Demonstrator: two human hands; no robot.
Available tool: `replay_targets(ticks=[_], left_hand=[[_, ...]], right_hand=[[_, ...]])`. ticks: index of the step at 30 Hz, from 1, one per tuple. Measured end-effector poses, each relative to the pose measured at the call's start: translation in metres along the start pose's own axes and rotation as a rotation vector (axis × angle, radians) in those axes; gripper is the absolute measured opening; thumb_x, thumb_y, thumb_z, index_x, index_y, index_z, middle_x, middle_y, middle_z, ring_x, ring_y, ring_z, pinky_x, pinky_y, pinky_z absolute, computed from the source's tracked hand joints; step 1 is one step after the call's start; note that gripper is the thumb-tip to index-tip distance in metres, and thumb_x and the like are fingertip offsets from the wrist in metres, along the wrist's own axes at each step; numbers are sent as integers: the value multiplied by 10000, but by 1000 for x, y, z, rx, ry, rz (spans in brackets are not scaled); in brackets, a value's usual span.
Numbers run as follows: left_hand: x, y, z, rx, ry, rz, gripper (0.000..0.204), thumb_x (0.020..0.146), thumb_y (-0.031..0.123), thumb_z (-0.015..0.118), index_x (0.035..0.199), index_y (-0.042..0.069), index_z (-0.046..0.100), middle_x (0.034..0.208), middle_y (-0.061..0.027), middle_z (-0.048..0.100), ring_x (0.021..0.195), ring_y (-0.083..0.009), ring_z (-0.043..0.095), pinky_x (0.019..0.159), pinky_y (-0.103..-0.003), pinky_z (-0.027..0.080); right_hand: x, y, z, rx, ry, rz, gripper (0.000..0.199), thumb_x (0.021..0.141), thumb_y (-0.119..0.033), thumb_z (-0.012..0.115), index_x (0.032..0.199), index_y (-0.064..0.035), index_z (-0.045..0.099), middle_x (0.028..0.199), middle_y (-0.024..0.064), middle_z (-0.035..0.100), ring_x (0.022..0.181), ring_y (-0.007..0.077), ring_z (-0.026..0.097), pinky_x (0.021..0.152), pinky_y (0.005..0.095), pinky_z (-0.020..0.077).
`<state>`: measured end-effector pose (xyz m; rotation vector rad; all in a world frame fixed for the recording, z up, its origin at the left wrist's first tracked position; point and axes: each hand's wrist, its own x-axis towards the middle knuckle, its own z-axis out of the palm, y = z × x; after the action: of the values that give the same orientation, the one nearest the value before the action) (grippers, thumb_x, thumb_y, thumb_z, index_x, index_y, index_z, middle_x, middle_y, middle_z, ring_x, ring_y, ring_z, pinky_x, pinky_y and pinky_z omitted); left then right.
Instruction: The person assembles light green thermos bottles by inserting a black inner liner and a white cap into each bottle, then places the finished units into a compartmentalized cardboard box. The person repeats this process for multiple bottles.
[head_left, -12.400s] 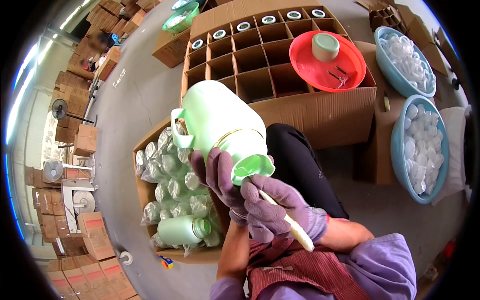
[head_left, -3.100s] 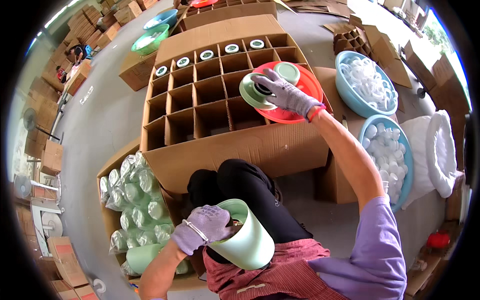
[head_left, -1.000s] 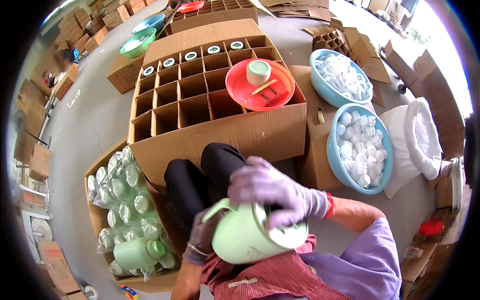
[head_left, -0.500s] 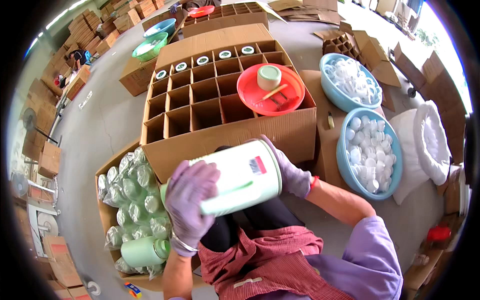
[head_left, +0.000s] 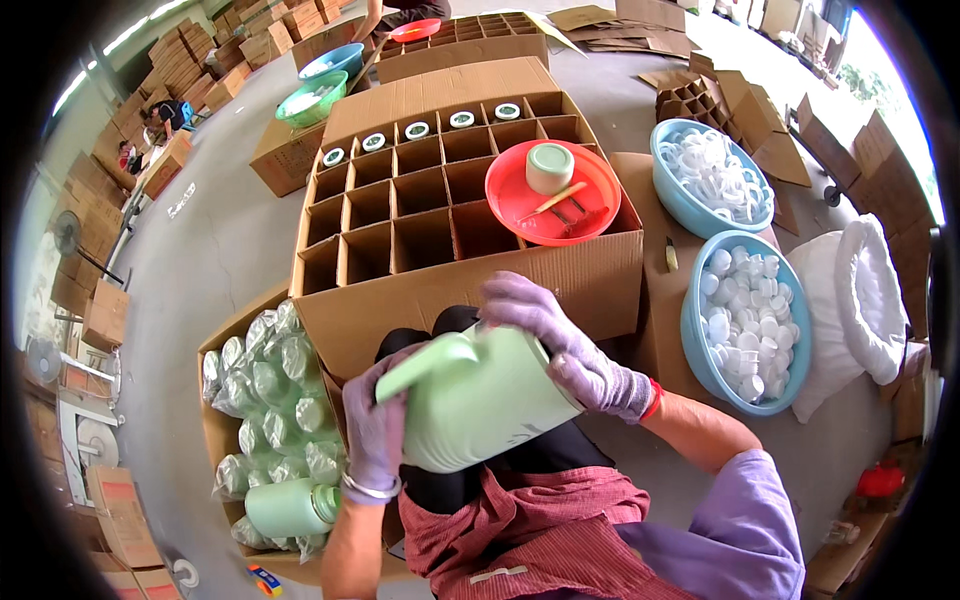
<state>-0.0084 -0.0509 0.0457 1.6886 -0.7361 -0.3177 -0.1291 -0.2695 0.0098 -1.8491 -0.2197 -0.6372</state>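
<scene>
Over my lap lies a pale green vacuum jug point(head_left: 490, 405), tilted on its side, its handle point(head_left: 430, 362) turned upward. My left hand point(head_left: 372, 420), in a grey-lilac glove, grips the jug's left end beside the handle. At the opposite end my right hand point(head_left: 565, 345), gloved too, curls over the upper edge, its fingertips close to the handle's root. Ahead stands a divided carton point(head_left: 470, 275) with several capped vessels in its back row. To the left, an open carton point(head_left: 215, 425) holds several plastic-wrapped green flasks, and an unwrapped green flask point(head_left: 285, 508) lies on top.
A red basin point(head_left: 505, 205) on the divided carton's corner carries a round green lid and a brush-like tool. At right are a blue basin of white rings point(head_left: 668, 195), another of white caps point(head_left: 695, 345) and a white sack point(head_left: 835, 320). Other people work farther back.
The jug has been rolled round: its handle has gone from the near side to the top, and the coloured label has turned out of sight. Both hands have shifted their hold.
</scene>
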Motion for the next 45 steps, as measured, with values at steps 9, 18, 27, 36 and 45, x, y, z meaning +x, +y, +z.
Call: replay_targets(ticks=[9, 18, 27, 36, 45], left_hand=[[9, -7, -17, -332, -80, -298, 315, 916, 128, 558, 1122, -84, 668, 1050, -139, 711, 955, -196, 660, 899, -311, 504], [2, -17, -27, 262, 157, 365, 274, 957, 153, 561, 999, -84, 692, 1028, -155, 716, 1024, -262, 666, 1002, -415, 466], [-36, -128, -118, 570, 84, -103, 271, 991, 136, 515, 1189, 20, 658, 1025, -147, 701, 968, -255, 657, 905, -364, 495], [-14, -94, -104, 464, -142, 136, 263, 956, 156, 522, 1142, 10, 637, 936, -195, 698, 830, -326, 684, 747, -381, 527], [8, -79, -84, -164, -281, -480, 313, 1003, 281, 564, 1155, 22, 651, 950, -78, 725, 824, -165, 703, 735, -300, 557]], right_hand=[[2, 13, 1, 48, -17, -22, 665, 1015, -465, 408, 1514, -35, 317, 1569, 214, 214, 1473, 363, 216, 1195, 458, 198], [18, 2, 13, 111, -54, 110, 604, 917, -236, 591, 1454, -34, 401, 1484, 189, 358, 1420, 310, 326, 1164, 404, 272], [82, 161, -173, -1272, -574, 305, 225, 719, -155, 718, 926, -67, 719, 915, 153, 689, 888, 359, 681, 783, 472, 553], [105, 69, -153, -53, -19, 836, 199, 839, -200, 635, 941, -30, 650, 854, 92, 661, 799, 154, 669, 698, 314, 540], [88, -7, 15, -568, -542, -846, 261, 769, -231, 718, 996, -120, 652, 1139, 83, 577, 1119, 335, 563, 1013, 525, 472]])
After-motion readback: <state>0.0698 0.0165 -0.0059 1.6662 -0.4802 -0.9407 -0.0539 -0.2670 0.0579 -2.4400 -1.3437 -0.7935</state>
